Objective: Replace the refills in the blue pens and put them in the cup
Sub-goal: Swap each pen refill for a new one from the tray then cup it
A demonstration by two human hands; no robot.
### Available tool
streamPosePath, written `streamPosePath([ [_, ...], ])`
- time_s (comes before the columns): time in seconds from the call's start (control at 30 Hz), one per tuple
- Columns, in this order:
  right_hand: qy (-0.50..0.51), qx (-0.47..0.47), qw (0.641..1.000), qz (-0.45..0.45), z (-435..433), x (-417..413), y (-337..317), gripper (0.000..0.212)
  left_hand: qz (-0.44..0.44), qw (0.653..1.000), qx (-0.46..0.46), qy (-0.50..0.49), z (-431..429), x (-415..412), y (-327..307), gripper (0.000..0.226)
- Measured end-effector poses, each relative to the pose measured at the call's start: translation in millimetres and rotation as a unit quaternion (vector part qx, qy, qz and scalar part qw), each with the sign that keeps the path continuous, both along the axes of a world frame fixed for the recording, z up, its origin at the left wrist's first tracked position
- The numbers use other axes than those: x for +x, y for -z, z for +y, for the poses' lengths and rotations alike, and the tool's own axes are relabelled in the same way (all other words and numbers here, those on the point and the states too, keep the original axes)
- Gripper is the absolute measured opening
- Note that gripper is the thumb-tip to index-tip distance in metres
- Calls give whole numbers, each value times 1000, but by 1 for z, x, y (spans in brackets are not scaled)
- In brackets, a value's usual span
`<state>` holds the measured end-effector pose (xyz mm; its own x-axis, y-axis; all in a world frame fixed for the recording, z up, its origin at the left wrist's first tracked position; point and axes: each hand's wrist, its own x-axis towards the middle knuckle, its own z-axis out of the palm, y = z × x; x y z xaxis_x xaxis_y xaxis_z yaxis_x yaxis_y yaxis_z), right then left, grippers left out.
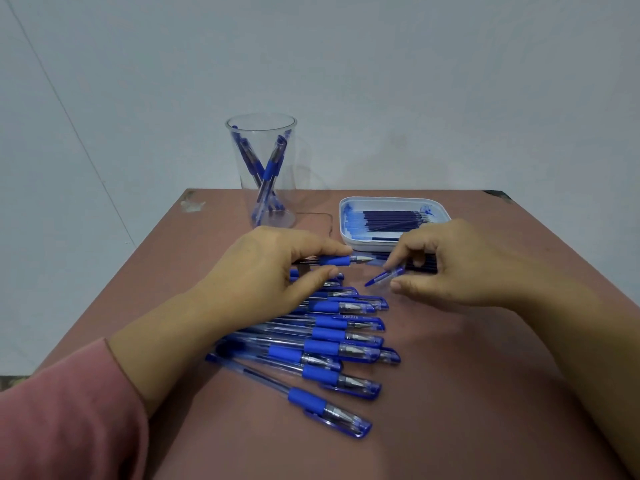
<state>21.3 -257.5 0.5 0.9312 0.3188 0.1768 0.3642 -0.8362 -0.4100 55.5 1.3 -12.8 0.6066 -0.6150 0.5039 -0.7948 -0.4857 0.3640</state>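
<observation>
My left hand grips an uncapped blue pen by its blue rubber grip, tip pointing right. My right hand pinches a clear blue pen cap just right of the tip, a small gap between them. Several capped blue pens lie in a row on the brown table below my hands. A clear plastic cup at the back holds several blue pens. A white tray at the back right holds several dark blue refills.
A few dark refills lie on the table just in front of the tray, partly behind my right hand. The table stands against a pale wall. A pink sleeve covers my left forearm at the lower left.
</observation>
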Motion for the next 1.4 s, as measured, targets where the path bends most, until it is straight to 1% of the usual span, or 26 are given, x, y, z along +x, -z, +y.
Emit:
streamPosePath([
  [0.1,-2,-20,999,29,2,2,4,14,-20,1000,-6,9,0,0,-1,34],
  [0.27,-12,-46,997,53,2,1,2,15,-17,999,-22,23,1,1,-1,36],
  [0.33,-21,-17,1000,13,2,0,0,17,-16,999,-28,27,0,2,-1,35],
  [0.43,-24,87,994,-64,9,-4,0,16,-15,999,-34,32,-1,2,-1,34],
  [0.5,-25,131,988,-80,18,-6,3,17,-17,999,-37,35,-1,1,-1,33],
  [0.57,-33,151,984,-85,26,-6,7,20,-18,998,-38,35,-1,1,0,32],
  [0.67,-38,155,981,-111,32,-4,11,23,-15,998,-42,33,-1,1,0,32],
  [0.87,-45,157,974,-157,36,-3,14,13,22,999,-39,24,-3,0,1,29],
  [0.97,-61,143,967,-203,36,-5,14,12,58,997,-53,21,-2,-1,1,24],
  [1.07,-85,107,953,-270,37,-5,13,14,101,992,-70,31,-1,-2,0,21],
  [1.13,-95,87,945,-299,37,-3,13,17,113,990,-78,34,-1,-2,-1,22],
  [1.23,-96,90,953,-273,35,-2,11,15,82,994,-71,22,0,-2,-2,24],
  [1.33,-61,145,967,-200,35,-6,7,19,26,998,-52,3,1,-1,-3,24],
  [1.4,-48,171,970,-166,36,-8,7,12,-11,999,-47,3,1,-2,-5,30],
])
